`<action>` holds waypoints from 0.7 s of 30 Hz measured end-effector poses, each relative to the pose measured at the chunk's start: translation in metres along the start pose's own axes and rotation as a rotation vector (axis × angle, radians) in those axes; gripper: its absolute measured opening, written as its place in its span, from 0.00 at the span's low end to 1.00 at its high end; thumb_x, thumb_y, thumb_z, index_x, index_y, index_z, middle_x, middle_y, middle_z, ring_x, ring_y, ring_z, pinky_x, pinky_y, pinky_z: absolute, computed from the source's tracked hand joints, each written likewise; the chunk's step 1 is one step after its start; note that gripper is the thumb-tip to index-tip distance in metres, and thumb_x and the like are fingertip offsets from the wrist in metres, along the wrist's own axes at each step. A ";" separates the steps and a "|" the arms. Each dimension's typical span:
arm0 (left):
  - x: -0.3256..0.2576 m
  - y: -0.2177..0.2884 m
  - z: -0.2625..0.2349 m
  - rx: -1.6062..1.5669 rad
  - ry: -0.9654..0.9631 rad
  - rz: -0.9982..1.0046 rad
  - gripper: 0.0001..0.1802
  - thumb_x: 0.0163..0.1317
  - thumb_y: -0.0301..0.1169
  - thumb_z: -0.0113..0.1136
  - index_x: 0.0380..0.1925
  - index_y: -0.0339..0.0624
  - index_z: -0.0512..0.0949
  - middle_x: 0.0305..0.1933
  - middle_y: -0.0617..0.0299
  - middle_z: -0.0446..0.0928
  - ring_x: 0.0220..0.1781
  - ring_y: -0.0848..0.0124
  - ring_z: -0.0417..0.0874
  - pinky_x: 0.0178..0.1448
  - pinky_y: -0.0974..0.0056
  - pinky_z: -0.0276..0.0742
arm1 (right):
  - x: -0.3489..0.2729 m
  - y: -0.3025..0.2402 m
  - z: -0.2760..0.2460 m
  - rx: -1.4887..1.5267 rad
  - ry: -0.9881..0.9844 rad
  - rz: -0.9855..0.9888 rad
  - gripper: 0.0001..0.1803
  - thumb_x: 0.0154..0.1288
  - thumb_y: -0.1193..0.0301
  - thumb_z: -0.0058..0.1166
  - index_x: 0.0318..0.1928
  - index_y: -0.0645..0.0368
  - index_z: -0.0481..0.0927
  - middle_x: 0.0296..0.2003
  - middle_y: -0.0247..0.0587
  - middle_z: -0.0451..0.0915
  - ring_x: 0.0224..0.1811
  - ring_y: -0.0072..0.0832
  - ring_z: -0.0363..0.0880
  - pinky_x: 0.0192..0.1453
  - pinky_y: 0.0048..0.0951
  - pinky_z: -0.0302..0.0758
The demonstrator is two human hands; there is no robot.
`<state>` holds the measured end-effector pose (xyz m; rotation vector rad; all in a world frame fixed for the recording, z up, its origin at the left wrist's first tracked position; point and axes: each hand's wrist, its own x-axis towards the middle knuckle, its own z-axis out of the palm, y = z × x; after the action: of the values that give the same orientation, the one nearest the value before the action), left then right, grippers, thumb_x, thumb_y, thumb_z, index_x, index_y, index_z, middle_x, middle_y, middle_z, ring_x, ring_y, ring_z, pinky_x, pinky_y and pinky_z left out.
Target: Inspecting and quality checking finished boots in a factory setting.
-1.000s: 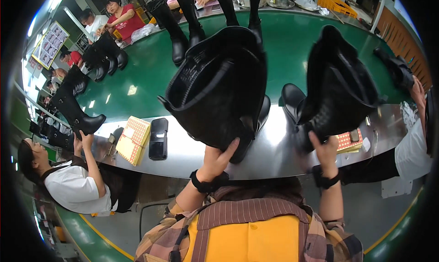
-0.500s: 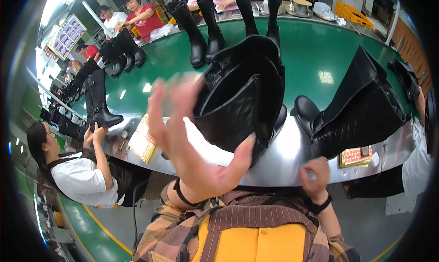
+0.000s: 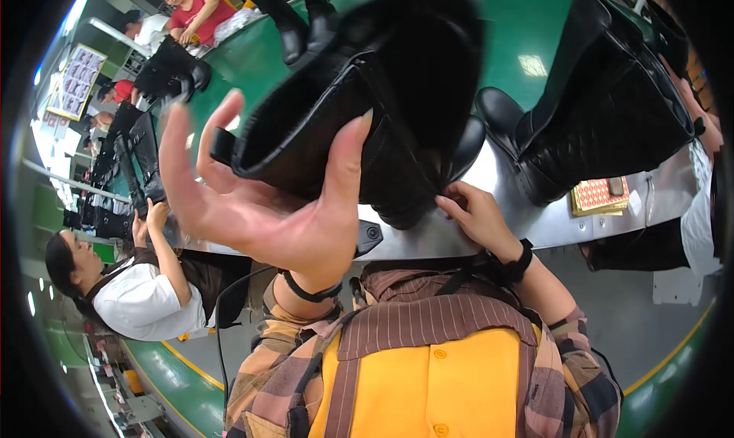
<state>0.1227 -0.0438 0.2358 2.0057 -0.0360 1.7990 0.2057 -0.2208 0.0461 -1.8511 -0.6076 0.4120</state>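
A tall black boot (image 3: pixel 397 94) lies with its open top turned toward me on the metal ledge (image 3: pixel 459 243). My left hand (image 3: pixel 260 208) is raised at the boot's opening, palm toward me and fingers spread; its thumb lies against the shaft. My right hand (image 3: pixel 478 216) grips the lower edge of the same boot with curled fingers. A second black boot (image 3: pixel 619 109) stands to the right, untouched.
Beyond the ledge runs a green conveyor belt (image 3: pixel 252 63) with more black boots (image 3: pixel 130 155) along its left side. A stack of dotted cards (image 3: pixel 600 195) lies at right. A seated co-worker (image 3: pixel 145 300) works at my left; other people sit at the far side (image 3: pixel 191 9).
My right hand left the right-hand boot and came over to the middle boot's lower edge. My left hand let go of the middle boot, rose, and now spreads open at its top.
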 end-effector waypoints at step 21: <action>-0.167 -0.035 -0.001 -0.221 -0.706 -0.866 0.24 0.47 0.32 0.74 0.45 0.35 0.80 0.45 0.53 0.83 0.47 0.64 0.84 0.53 0.63 0.77 | -0.009 -0.182 -0.078 0.792 -0.214 -0.287 0.18 0.75 0.66 0.39 0.28 0.62 0.71 0.16 0.34 0.71 0.10 0.13 0.61 0.14 0.17 0.57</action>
<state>0.1071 -0.0570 0.0660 1.9402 0.3459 0.5108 0.2032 -0.2352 0.2438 -0.9585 -0.7115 0.5616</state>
